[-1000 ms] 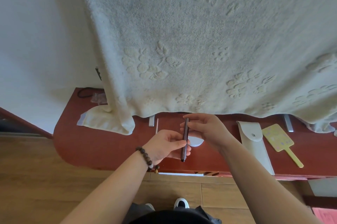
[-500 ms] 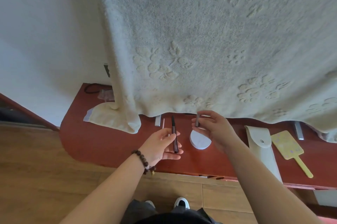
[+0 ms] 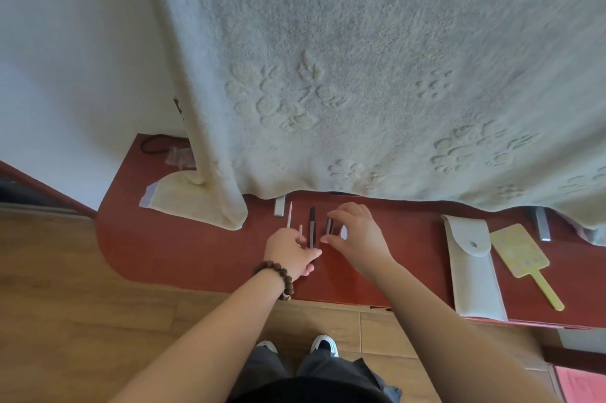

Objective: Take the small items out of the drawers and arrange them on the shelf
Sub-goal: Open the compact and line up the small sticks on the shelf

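Right hand (image 3: 355, 237), just below the middle of the frame, has finger and thumb curled round a short dark cap (image 3: 329, 226), pinching it just above the red shelf (image 3: 183, 248). Beside it the left hand (image 3: 290, 253), beaded bracelet (image 3: 277, 274) at the wrist, holds the lower end of a dark pen (image 3: 312, 227) whose length lies along the shelf; how tightly the fingers close on it I cannot tell for sure, but they curl about it. Just left of the pen lie a thin pink stick (image 3: 289, 214) and a shorter pink piece (image 3: 300, 228), apart from each other. Toward the lower right a white pouch (image 3: 472, 268) and a yellow paddle-shaped card (image 3: 521, 255) already lie side by side on the shelf. A cream blanket (image 3: 360, 74) hangs over the back edge. Judging by this, several items are set out and the pen with its cap is being placed; no drawer shows, so what remains inside I cannot say
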A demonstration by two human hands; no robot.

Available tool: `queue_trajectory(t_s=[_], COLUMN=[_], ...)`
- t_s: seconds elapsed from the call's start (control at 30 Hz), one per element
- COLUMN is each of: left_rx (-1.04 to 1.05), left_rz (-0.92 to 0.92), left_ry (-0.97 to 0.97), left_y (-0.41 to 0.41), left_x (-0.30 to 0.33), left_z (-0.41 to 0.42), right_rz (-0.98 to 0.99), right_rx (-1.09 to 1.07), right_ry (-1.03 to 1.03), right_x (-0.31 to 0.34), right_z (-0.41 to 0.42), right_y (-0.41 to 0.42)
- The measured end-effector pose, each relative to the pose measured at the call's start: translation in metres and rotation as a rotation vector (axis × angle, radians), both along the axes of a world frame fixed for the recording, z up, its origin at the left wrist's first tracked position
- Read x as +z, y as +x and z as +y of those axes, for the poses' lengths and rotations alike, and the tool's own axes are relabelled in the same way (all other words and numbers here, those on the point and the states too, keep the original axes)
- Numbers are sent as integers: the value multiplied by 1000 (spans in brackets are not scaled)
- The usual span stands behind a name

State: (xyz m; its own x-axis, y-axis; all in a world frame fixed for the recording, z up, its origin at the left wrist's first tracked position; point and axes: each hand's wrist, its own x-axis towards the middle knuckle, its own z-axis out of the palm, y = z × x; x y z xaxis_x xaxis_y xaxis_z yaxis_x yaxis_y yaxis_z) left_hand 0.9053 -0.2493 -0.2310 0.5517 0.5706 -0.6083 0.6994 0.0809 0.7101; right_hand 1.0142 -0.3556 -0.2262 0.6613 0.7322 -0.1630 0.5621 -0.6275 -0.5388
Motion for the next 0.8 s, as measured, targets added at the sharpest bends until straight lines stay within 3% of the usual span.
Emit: queue_trajectory(t_s=[0.33, 0.8], left_rx=[-324, -387], left_rz=[209, 210], left_ry=[536, 587], left_y=[7, 1], left_x=[-4, -2], left_z=[-14, -14], right_rz=[-147, -155], right_rx=[155, 145], right_ry=[-121, -79], right_x=[-26, -23], right_z=[3, -2], right_y=[1, -1])
